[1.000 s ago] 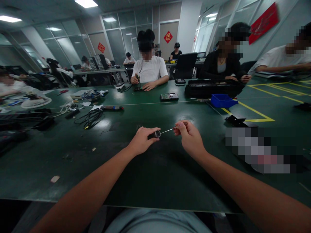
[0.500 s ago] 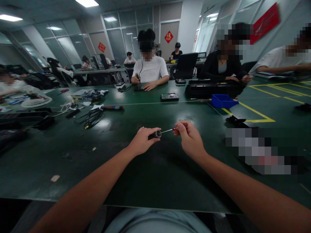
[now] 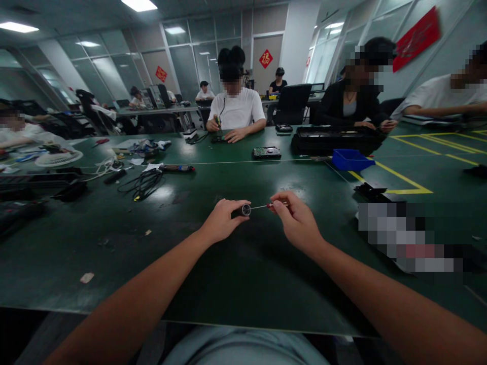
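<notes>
Black and pinched in the left hand (image 3: 220, 220) over the green table (image 3: 243, 284), the cylinder (image 3: 241, 211) has a screwdriver (image 3: 259, 207) at its open end, shaft now flatter, the pinching right hand (image 3: 299, 218) having shifted, apparently re-aiming it.

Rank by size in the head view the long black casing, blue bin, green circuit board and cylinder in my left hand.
1. Black casing
2. Blue bin
3. Green circuit board
4. Cylinder, visible part only; left hand hides some
</notes>
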Motion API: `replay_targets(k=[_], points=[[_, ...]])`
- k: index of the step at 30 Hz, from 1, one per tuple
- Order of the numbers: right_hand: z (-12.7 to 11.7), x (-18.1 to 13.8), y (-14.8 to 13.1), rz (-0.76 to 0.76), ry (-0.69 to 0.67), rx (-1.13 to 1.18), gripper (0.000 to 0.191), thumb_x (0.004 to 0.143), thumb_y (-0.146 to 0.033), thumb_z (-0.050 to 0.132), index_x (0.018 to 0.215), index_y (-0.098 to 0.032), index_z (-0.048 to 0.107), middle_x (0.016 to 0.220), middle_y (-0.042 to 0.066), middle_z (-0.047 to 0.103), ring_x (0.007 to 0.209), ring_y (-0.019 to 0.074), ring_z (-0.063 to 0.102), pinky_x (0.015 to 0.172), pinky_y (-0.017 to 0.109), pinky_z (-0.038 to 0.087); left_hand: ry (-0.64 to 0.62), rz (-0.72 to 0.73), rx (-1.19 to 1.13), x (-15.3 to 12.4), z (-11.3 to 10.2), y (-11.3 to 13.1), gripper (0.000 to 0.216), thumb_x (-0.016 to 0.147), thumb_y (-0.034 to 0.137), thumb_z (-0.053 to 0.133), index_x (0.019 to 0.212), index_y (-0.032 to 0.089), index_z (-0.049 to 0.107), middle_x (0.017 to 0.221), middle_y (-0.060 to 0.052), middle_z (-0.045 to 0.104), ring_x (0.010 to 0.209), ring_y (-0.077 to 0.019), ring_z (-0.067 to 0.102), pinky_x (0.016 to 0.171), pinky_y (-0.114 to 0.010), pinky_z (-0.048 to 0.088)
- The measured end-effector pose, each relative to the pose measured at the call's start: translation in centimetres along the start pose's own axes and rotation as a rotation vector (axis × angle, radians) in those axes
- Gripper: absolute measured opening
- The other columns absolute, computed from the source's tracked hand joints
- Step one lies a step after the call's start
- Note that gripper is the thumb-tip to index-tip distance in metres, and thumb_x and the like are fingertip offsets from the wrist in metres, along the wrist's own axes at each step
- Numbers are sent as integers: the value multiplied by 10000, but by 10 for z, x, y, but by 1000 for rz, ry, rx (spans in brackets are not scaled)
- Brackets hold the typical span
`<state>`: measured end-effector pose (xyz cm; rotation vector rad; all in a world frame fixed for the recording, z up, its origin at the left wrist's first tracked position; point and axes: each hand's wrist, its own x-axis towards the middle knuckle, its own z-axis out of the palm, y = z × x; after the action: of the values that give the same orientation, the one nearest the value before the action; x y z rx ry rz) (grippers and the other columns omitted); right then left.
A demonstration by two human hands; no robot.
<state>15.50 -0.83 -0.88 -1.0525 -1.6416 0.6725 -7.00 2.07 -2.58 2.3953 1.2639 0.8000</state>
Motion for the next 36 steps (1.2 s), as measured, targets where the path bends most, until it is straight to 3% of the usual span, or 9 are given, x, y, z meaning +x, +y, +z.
replay_targets(k=[5, 11, 14, 18, 23, 28, 31, 34, 36], points=[[-1, 0, -5, 32, -20, -72, 286, 989, -430, 445, 900, -214, 612, 628, -13, 588, 596, 155, 570, 601, 306, 428, 2, 25, 8, 1, 1, 1, 366, 889, 274, 686, 1249, 258, 622, 1205, -17, 693, 1040, -222, 615, 947, -411, 409], [0, 3, 2, 73, 13, -23, 225, 972, -349, 444, 1101, -210, 565, 748, 6, 642, 714, 178, 625, 654, 316, 456, 4, 36, 6, 1, 2, -1, 367, 891, 275, 682, 1253, 266, 620, 1198, -20, 695, 1038, -221, 622, 922, -400, 411], [-2, 4, 1, 83, -39, -18, 209, 968, -342, 445, 992, -210, 605, 729, 7, 636, 704, 173, 619, 654, 309, 454, -2, 43, 8, 1, 2, -4, 370, 888, 269, 687, 1252, 263, 619, 1187, -19, 698, 1042, -218, 622, 922, -399, 405], [-4, 3, -2, 81, -67, -88, 329, 998, -430, 400, 888, -212, 619, 595, -25, 541, 558, 150, 538, 567, 296, 404, -11, 43, 18, 1, 1, -3, 372, 887, 263, 687, 1253, 263, 619, 1172, -17, 701, 1047, -217, 619, 928, -404, 403], [-3, -1, -2, 63, -51, -125, 232, 985, -358, 427, 1047, -229, 609, 706, -9, 594, 643, 170, 581, 598, 306, 414, -12, 30, 22, 1, 0, -1, 367, 900, 288, 665, 1263, 263, 617, 1179, -29, 694, 1037, -222, 616, 938, -414, 417], [-5, -1, -6, 43, -111, -173, 324, 1006, -422, 386, 893, -235, 625, 656, -10, 557, 620, 169, 568, 591, 309, 412, -20, 7, 21, 1, -1, -1, 360, 907, 307, 651, 1263, 265, 623, 1186, -37, 692, 1065, -235, 612, 943, -421, 429], [-4, -1, -5, 61, -82, -181, 302, 1005, -418, 387, 955, -233, 621, 703, 1, 599, 625, 170, 576, 600, 318, 426, -26, 6, 19, 1, 0, 0, 360, 904, 307, 654, 1261, 267, 627, 1183, -34, 692, 1054, -233, 613, 947, -419, 430], [-2, -1, -2, 87, -8, -64, 200, 960, -378, 484, 1059, -228, 571, 817, 22, 659, 693, 179, 609, 652, 334, 469, -19, -9, 3, 1, 0, 0, 381, 900, 301, 660, 1277, 268, 618, 1194, -35, 687, 1045, -229, 613, 945, -409, 437], [0, 0, -1, 101, 34, 48, 188, 924, -386, 545, 1008, -220, 565, 821, 28, 665, 721, 182, 623, 684, 342, 491, -20, -16, 4, 1, 0, 1, 391, 897, 300, 663, 1284, 268, 612, 1195, -38, 685, 1062, -233, 608, 966, -421, 429]])
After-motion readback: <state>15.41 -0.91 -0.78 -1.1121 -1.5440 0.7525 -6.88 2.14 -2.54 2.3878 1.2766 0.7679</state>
